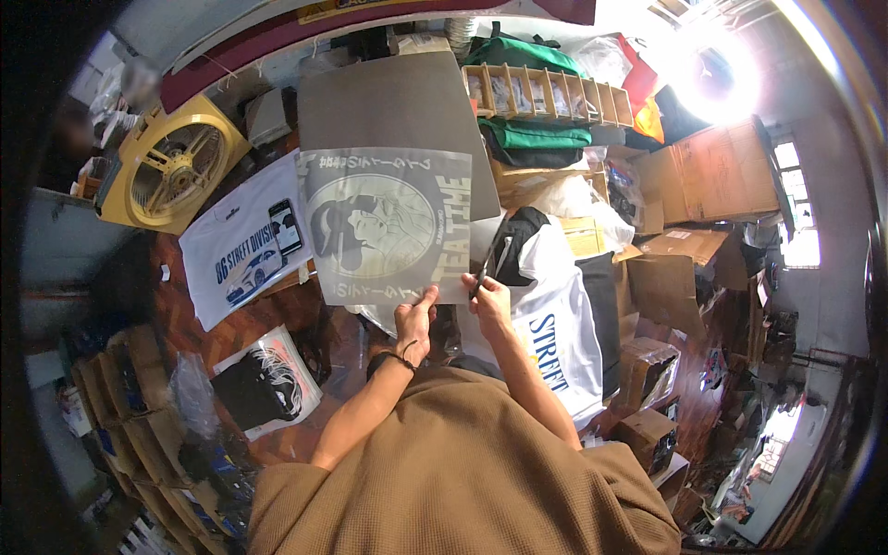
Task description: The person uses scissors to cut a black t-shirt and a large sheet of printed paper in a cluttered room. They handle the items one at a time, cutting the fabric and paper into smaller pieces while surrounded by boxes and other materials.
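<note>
My left hand [415,317] pinches the lower edge of a translucent printed transfer sheet [384,225] with a round cartoon picture on it, held up in front of me. My right hand [487,294] grips a pair of black scissors [485,264] at the sheet's lower right corner. A black wristband sits on my left wrist. Behind the sheet lies a grey flat board [393,102].
A white printed t-shirt [231,250] with a black phone [285,227] on it lies to the left. Another white shirt [555,324] hangs at the right. A yellow box fan [171,166], a wooden rack [546,92], cardboard boxes [712,176] and bagged prints [264,379] surround me.
</note>
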A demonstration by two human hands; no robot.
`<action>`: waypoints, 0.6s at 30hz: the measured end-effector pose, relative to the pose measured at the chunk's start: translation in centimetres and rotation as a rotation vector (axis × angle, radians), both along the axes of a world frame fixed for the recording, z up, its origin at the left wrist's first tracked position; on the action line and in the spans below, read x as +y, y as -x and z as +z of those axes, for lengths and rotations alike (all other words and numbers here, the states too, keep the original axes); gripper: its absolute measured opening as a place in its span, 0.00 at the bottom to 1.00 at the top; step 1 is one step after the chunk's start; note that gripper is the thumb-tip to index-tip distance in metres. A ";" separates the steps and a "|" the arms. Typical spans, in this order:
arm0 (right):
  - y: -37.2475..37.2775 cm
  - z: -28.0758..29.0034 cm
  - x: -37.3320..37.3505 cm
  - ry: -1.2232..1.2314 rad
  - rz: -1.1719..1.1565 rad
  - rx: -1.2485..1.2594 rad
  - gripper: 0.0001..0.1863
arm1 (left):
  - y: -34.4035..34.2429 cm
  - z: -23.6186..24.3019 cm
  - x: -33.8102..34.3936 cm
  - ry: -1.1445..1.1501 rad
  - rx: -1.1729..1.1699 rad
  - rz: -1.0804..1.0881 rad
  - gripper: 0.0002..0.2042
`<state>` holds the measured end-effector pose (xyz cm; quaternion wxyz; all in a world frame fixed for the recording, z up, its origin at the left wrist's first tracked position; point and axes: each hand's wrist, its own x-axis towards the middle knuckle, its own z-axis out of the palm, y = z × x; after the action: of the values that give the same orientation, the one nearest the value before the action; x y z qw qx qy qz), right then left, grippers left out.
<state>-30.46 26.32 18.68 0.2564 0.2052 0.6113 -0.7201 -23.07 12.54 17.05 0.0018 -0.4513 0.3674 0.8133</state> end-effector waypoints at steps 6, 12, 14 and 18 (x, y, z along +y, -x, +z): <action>-0.2 0.5 -0.2 0.036 0.060 0.049 0.09 | 0.2 0.4 -0.4 0.007 -0.053 0.031 0.09; 1.0 -0.1 0.8 -0.021 0.118 0.128 0.08 | -1.1 -3.9 -8.7 -0.142 0.124 0.491 0.17; 1.4 0.5 1.9 -0.076 0.157 0.102 0.07 | -1.9 -3.2 -12.9 -0.155 0.250 0.600 0.18; 2.6 1.5 4.2 -0.133 0.115 0.166 0.04 | -4.0 -0.6 -19.3 -0.029 0.329 0.737 0.19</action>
<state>-33.07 30.53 20.14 0.2316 0.1260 0.6876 -0.6765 -19.03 -6.81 16.46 -0.3423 -0.4163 0.1648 0.8260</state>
